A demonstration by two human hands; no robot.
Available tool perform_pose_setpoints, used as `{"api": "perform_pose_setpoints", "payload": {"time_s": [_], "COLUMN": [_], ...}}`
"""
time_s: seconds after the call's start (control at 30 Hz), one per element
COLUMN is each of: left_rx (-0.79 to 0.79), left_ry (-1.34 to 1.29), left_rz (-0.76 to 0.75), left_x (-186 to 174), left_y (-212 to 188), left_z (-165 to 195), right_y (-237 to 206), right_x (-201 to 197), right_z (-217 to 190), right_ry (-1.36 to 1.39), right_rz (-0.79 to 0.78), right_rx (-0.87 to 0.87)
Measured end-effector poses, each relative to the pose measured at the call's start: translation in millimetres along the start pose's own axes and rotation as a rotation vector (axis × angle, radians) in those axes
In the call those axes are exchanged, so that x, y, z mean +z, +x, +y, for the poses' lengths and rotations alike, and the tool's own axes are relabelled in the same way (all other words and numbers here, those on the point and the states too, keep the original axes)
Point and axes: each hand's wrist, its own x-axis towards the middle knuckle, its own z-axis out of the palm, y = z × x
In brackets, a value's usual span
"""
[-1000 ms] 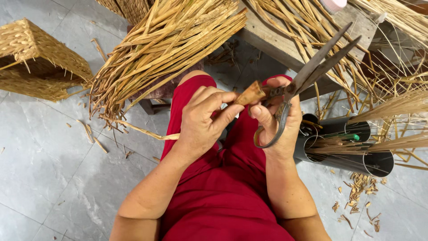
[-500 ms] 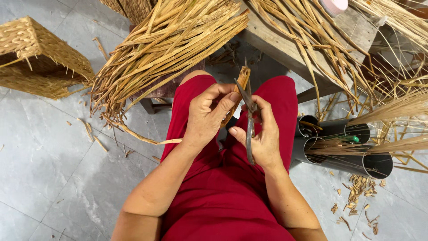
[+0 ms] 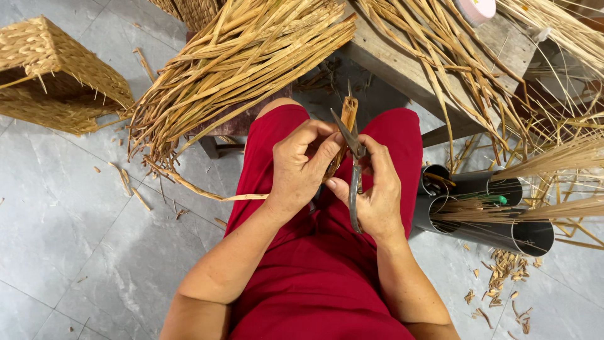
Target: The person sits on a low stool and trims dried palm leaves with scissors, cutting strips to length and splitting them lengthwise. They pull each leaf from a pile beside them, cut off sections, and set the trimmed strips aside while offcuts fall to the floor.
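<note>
Over my lap in red cloth, my left hand [image 3: 301,169] pinches a folded strip of dried straw [image 3: 347,119] that sticks up between both hands. My right hand [image 3: 376,189] grips grey metal scissors [image 3: 354,165], whose blades lie against the strip near my left thumb and whose handle hangs down past my palm. The two hands touch at the fingertips. A long thin straw strand [image 3: 207,192] trails from under my left hand toward the floor on the left.
A big bundle of dried straw [image 3: 242,60] lies on a low stool ahead. A woven basket [image 3: 53,79] stands at far left. A wooden bench [image 3: 415,66] carries more straw. Dark metal tubes [image 3: 503,220] holding stalks lie at right, with cut scraps [image 3: 503,277] on the grey tiles.
The scissors swung down from pointing up to the right and now meet the straw strip. Both hands drew together over my lap.
</note>
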Motion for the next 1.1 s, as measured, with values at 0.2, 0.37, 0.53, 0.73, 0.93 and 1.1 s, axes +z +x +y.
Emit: {"api": "perform_pose_setpoints", "payload": {"time_s": [0.2,0.37,0.53,0.73,0.93,1.1], "left_rx": [-0.005,-0.002,-0.006,0.021,0.044,0.126], "left_ry": [0.074,0.089,0.082,0.122,0.115,0.204], "left_rz": [0.012,0.009,0.003,-0.002,-0.021,-0.018], "left_x": [1.6,3.7,7.4,6.2,6.7,5.7], "left_y": [-0.8,-1.0,-0.8,0.2,1.3,0.2], "left_z": [5.0,7.9,11.2,14.6,12.3,14.6], "right_y": [-4.7,-10.6,-14.6,-15.0,-17.2,-17.8], "right_x": [4.6,12.8,14.8,14.9,13.7,16.1], "right_z": [6.6,17.6,23.2,22.1,23.4,31.5], "right_ry": [-0.024,0.093,0.122,0.215,0.381,0.515], "right_rz": [0.054,0.097,0.123,0.112,0.078,0.127], "right_rx": [0.052,0.071,0.101,0.089,0.267,0.260]}}
